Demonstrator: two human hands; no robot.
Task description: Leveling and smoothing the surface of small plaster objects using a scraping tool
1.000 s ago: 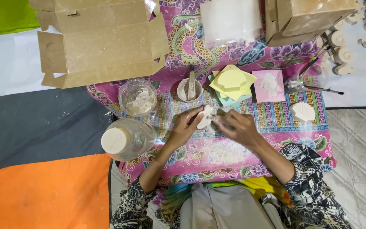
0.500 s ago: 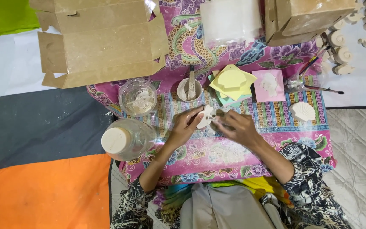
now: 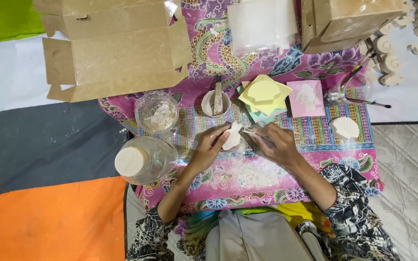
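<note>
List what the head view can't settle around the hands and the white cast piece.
- White cast piece: far side hidden by left hand.
- Thin tool in right hand: too small to identify; grip covered by fingers.
- Clear bowl: contents blurred.
- Cardboard box: cut off by top edge.

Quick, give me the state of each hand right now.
Left hand: closed on a small white plaster piece.
Right hand: closed on a thin tool whose tip meets that piece.
</note>
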